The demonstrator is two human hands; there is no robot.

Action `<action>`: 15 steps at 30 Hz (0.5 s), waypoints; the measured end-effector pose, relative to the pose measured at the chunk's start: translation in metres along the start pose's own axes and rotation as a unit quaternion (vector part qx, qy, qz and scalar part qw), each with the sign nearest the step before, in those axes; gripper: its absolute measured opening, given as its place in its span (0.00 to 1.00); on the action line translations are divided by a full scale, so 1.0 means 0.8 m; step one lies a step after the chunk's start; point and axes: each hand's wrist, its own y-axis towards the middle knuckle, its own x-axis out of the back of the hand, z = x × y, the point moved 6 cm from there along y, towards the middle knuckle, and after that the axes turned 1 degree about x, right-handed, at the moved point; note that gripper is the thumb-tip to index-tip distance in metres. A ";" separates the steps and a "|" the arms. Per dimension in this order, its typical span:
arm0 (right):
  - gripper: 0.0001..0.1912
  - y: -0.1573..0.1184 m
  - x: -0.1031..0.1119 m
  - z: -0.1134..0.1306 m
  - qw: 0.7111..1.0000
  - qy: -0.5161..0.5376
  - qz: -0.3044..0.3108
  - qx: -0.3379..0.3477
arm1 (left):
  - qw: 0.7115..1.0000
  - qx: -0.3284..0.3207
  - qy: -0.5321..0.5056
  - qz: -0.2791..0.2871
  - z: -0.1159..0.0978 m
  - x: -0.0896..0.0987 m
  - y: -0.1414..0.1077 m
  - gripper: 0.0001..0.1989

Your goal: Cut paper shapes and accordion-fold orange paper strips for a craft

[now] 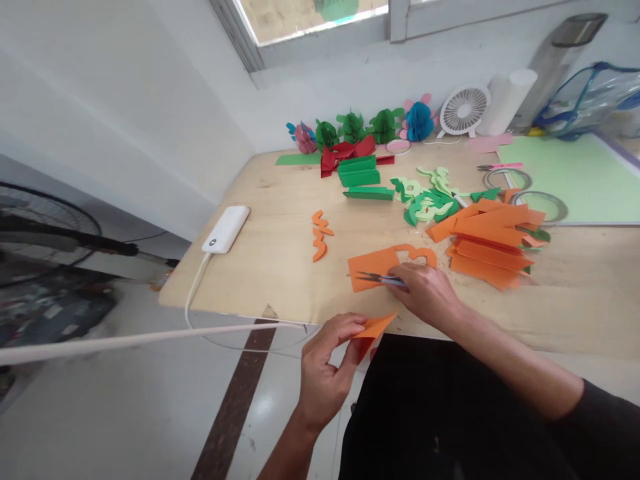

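My left hand (327, 367) pinches a folded piece of orange paper (375, 328) just off the table's front edge. Over the table, my right hand (425, 288) is closed on small scissors (383, 279), whose blades point left. Beneath the scissors lies an orange sheet (373, 263), and a curved orange cutout (423, 253) is beside it, just behind my right hand. Small orange cutouts (320, 237) rest further left. To the right of my right hand is a pile of folded orange paper (490, 240).
Green folded strips (359, 171), red paper (345, 155) and green cutouts (430, 205) lie further back. Paper figures (353, 127) and a small fan (465, 110) stand by the wall. Tape rings (540, 207) are right. A white power bank (227, 230) with a cable is left.
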 end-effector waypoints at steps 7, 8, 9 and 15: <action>0.10 0.019 -0.003 0.024 0.988 -0.098 0.071 0.093 | 0.999 0.000 -0.005 0.037 0.002 0.009 0.000 0.07; 0.11 0.020 -0.003 0.026 0.987 -0.100 0.074 0.101 | 0.999 -0.001 -0.002 0.038 0.002 0.009 0.000 0.07; 0.11 0.021 -0.003 0.027 0.986 -0.101 0.075 0.106 | 0.999 -0.001 0.001 0.037 0.003 0.010 0.000 0.07; 0.09 0.025 -0.001 0.018 0.994 -0.062 0.059 0.063 | 1.000 -0.011 0.008 0.028 0.008 0.012 0.004 0.07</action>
